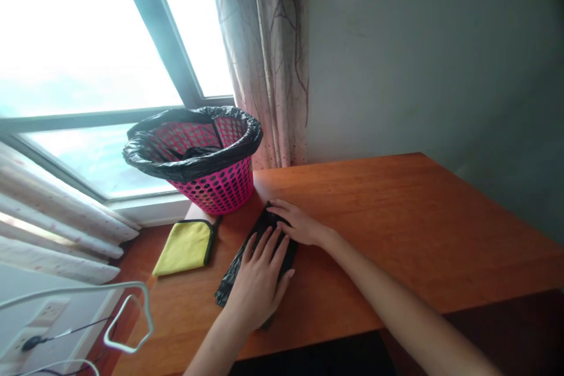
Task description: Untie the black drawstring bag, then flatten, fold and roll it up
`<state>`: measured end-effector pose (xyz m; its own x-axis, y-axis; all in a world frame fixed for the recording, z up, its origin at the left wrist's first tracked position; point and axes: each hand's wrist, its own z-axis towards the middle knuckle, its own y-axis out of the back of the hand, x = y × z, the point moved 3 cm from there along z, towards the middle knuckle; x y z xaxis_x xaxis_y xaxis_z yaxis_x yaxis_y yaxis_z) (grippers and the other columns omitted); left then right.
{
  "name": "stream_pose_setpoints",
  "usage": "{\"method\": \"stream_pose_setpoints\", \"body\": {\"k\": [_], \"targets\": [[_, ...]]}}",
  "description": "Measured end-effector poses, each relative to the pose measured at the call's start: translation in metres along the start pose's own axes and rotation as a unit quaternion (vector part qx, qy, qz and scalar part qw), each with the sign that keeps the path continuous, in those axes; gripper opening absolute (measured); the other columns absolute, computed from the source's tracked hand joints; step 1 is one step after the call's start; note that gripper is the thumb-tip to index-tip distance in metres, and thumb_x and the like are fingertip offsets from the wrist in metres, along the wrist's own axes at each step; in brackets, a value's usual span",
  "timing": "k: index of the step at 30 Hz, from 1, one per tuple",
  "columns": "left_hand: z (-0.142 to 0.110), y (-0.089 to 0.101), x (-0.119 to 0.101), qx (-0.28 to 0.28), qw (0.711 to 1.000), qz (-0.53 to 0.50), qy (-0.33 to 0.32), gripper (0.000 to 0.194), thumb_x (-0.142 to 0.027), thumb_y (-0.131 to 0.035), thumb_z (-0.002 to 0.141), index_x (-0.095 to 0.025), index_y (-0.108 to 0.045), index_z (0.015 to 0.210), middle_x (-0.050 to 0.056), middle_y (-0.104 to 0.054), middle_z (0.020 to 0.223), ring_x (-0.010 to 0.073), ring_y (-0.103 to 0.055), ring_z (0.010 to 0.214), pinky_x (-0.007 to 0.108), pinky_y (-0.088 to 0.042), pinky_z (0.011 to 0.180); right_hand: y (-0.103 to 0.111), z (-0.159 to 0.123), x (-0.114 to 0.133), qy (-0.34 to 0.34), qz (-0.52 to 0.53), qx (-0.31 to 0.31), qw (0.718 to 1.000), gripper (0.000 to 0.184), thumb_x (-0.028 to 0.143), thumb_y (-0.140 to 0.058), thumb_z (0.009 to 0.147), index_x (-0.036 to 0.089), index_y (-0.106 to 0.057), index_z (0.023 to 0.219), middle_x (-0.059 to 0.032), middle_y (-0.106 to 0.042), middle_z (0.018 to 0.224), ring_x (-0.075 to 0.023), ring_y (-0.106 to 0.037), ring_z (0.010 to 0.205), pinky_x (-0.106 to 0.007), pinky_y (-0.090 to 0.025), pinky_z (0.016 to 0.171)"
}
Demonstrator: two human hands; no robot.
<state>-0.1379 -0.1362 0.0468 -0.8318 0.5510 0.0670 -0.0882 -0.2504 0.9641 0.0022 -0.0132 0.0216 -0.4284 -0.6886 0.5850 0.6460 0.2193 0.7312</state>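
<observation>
A folded black plastic bag [235, 276] lies flat on the wooden table [396, 217]. My left hand [261, 279] rests on its near half with the fingers spread out. Across the bag's far end lies my right hand [299, 223], fingers stretched over the plastic and the wrist coming in from the right. Both hands partly cover the bag. Behind it stands a pink perforated wastebasket [220, 188], with a black bin liner [194, 167] folded over its rim. A folded yellow cloth [184, 247] with a dark border sits left of the bag.
A window [88, 41] and patterned curtain [277, 59] are behind the table, beside a grey wall [418, 59]. At lower left a white bent tube [145, 305] stands near a wall socket [48, 311] with a black plug [32, 343] in it.
</observation>
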Motion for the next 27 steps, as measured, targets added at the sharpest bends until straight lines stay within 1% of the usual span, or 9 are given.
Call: {"method": "stream_pose_setpoints", "body": {"k": [3, 5, 7, 13, 17, 20, 23, 25, 27], "targets": [[-0.011, -0.011, 0.005, 0.003, 0.999, 0.017, 0.035, 0.057, -0.045, -0.047, 0.095, -0.023, -0.044, 0.148, 0.012, -0.037, 0.157, 0.0367, -0.032, 0.144, 0.059, -0.029, 0.113, 0.003, 0.011, -0.005, -0.026, 0.082, -0.116, 0.99, 0.048, 0.015, -0.042, 0.093, 0.024, -0.054, 0.139, -0.0082, -0.058, 0.14, -0.0196, -0.051, 0.131, -0.042, -0.038, 0.114], [-0.02, -0.017, 0.008, 0.005, 0.998, 0.028, 0.055, 0.057, -0.046, -0.048, 0.095, -0.024, -0.045, 0.147, 0.013, -0.039, 0.155, 0.0375, -0.033, 0.143, 0.06, -0.029, 0.112, 0.007, 0.004, -0.012, -0.055, 0.09, -0.169, 0.98, 0.046, 0.017, -0.043, 0.093, 0.022, -0.056, 0.137, -0.0093, -0.059, 0.138, -0.0206, -0.053, 0.129, -0.043, -0.039, 0.113], [-0.028, -0.019, 0.011, 0.002, 0.996, 0.038, 0.08, 0.056, -0.046, -0.047, 0.095, -0.024, -0.046, 0.147, 0.013, -0.04, 0.155, 0.037, -0.035, 0.142, 0.059, -0.029, 0.112, 0.013, -0.012, -0.021, -0.081, 0.078, -0.187, 0.976, 0.043, 0.022, -0.045, 0.093, 0.02, -0.058, 0.135, -0.011, -0.06, 0.137, -0.0222, -0.054, 0.128, -0.044, -0.039, 0.112], [-0.047, -0.017, 0.028, -0.011, 0.985, 0.067, 0.161, 0.054, -0.043, -0.049, 0.093, -0.02, -0.053, 0.142, 0.015, -0.042, 0.153, 0.0388, -0.035, 0.141, 0.06, -0.031, 0.11, 0.034, -0.079, -0.055, -0.166, 0.054, -0.22, 0.96, 0.039, 0.031, -0.047, 0.093, 0.021, -0.062, 0.128, -0.0118, -0.063, 0.132, -0.0242, -0.058, 0.124, -0.046, -0.042, 0.109], [-0.049, -0.011, 0.037, -0.021, 0.976, 0.079, 0.203, 0.052, -0.041, -0.048, 0.093, -0.018, -0.056, 0.139, 0.017, -0.045, 0.151, 0.0401, -0.035, 0.141, 0.063, -0.03, 0.108, 0.041, -0.104, -0.065, -0.224, 0.087, -0.256, 0.936, 0.037, 0.037, -0.048, 0.093, 0.02, -0.064, 0.122, -0.0123, -0.068, 0.124, -0.0246, -0.063, 0.116, -0.045, -0.047, 0.104], [-0.036, 0.006, 0.027, -0.043, 0.977, 0.06, 0.199, 0.052, -0.041, -0.049, 0.093, -0.017, -0.055, 0.139, 0.019, -0.045, 0.15, 0.0409, -0.034, 0.14, 0.065, -0.027, 0.109, 0.036, -0.105, -0.058, -0.244, 0.142, -0.285, 0.916, 0.037, 0.042, -0.048, 0.093, 0.021, -0.064, 0.119, -0.0114, -0.068, 0.123, -0.0241, -0.063, 0.116, -0.043, -0.048, 0.103], [-0.008, 0.023, 0.001, -0.065, 0.985, -0.032, 0.158, 0.05, -0.038, -0.049, 0.094, -0.016, -0.053, 0.139, 0.018, -0.05, 0.146, 0.0359, -0.042, 0.136, 0.056, -0.034, 0.108, 0.023, -0.098, -0.045, -0.246, 0.212, -0.291, 0.9, 0.038, 0.048, -0.05, 0.092, 0.022, -0.065, 0.115, -0.0106, -0.069, 0.121, -0.0242, -0.063, 0.116, -0.041, -0.049, 0.101], [0.018, 0.024, -0.021, -0.057, 0.979, -0.142, 0.134, 0.04, -0.033, -0.046, 0.096, -0.019, -0.057, 0.132, 0.014, -0.06, 0.133, 0.0292, -0.054, 0.123, 0.044, -0.044, 0.1, 0.014, -0.093, -0.034, -0.244, 0.271, -0.274, 0.89, 0.041, 0.053, -0.05, 0.092, 0.021, -0.065, 0.113, -0.0108, -0.07, 0.119, -0.0249, -0.065, 0.111, -0.04, -0.052, 0.096], [0.046, 0.011, -0.041, -0.034, 0.956, -0.263, 0.128, 0.029, -0.028, -0.042, 0.096, -0.021, -0.067, 0.109, 0.009, -0.07, 0.106, 0.0241, -0.065, 0.096, 0.035, -0.049, 0.083, 0.009, -0.09, -0.025, -0.227, 0.327, -0.251, 0.882, 0.045, 0.057, -0.047, 0.093, 0.02, -0.066, 0.111, -0.0113, -0.071, 0.115, -0.0252, -0.067, 0.105, -0.039, -0.054, 0.091]]}}
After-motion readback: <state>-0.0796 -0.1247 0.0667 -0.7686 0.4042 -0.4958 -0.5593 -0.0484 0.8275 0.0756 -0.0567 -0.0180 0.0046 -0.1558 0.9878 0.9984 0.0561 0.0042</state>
